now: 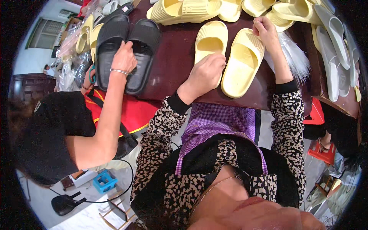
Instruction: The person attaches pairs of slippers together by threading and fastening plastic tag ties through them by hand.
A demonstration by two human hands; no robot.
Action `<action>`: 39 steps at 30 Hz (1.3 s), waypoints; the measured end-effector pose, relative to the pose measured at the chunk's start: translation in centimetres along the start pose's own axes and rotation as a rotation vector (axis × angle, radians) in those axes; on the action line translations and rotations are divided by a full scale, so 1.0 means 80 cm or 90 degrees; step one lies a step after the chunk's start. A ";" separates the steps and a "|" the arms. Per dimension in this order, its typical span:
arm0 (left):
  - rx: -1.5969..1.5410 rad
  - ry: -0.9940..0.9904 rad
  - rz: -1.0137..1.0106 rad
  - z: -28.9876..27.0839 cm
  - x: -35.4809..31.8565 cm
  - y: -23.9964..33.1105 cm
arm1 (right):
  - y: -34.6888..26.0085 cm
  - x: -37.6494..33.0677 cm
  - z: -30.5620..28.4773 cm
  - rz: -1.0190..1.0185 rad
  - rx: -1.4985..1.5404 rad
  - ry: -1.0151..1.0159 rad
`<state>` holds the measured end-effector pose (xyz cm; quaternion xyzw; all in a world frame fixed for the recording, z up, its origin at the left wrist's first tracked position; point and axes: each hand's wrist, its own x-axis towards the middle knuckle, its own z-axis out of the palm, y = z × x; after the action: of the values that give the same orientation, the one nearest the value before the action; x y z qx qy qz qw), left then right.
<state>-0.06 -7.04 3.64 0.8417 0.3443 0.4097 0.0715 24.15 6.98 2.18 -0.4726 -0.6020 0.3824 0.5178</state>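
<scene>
Fingers drawn in on both sides now, and we start with the left hand (206, 75): it is curled up tight over the lower part of the left yellow slipper (211, 34), covering much of its heel end from us. Whether anything thin is caught in that fold, we cannot tell. Across to the right hand (268, 33), and here we have thumb and forefinger pinched together by the toe end of the right yellow slipper (238, 74); again, we can't make out what, if anything, sits in the pinch. Both slippers lie side by side on the dark red counter (172, 50), toes pointing away from the wearer, heels toward the near edge. Just beside the right wrist, we spot a bundle of clear strands (294, 59) fanning out. Over on the left, a co-worker's hand (124, 59), bracelet on the wrist, reaches onto a pair of black slippers (136, 80). Further out we get more yellow slippers (184, 9) along the far side, grey slippers (335, 48) at the right, a purple checked apron (218, 120) below the counter, and a blue stool (104, 181) down on the floor.
</scene>
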 end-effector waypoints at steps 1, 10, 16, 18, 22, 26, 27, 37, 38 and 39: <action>-0.011 -0.007 0.012 0.001 -0.001 0.002 | 0.002 0.001 -0.001 0.001 0.001 0.002; 0.029 -0.078 0.071 -0.011 -0.009 -0.007 | -0.010 -0.001 0.001 -0.020 -0.023 -0.033; 0.043 -0.064 0.125 -0.011 -0.006 0.002 | -0.006 0.007 -0.003 -0.039 -0.041 -0.058; 0.053 -0.051 0.138 -0.012 -0.003 0.008 | -0.005 0.006 -0.004 -0.039 -0.036 -0.057; 0.101 -0.051 0.082 -0.007 -0.009 -0.003 | -0.006 0.004 -0.002 -0.037 -0.025 -0.056; 0.058 -0.071 -0.027 -0.001 -0.009 -0.014 | -0.001 0.006 -0.003 -0.033 -0.016 -0.064; 0.058 -0.070 -0.027 0.001 -0.007 -0.018 | 0.001 0.008 -0.003 -0.034 -0.014 -0.073; 0.024 -0.118 -0.051 0.012 0.030 -0.061 | 0.003 -0.001 0.006 -0.047 0.066 -0.119; 0.016 -0.132 -0.049 0.012 0.032 -0.063 | 0.004 0.000 0.004 -0.014 0.063 -0.105; 0.017 -0.129 -0.049 0.013 0.035 -0.064 | 0.004 0.002 0.003 0.020 0.061 -0.091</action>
<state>-0.79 -1.23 2.65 0.8659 0.3727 0.3148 0.1106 23.98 7.23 1.89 -0.4281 -0.6113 0.4512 0.4894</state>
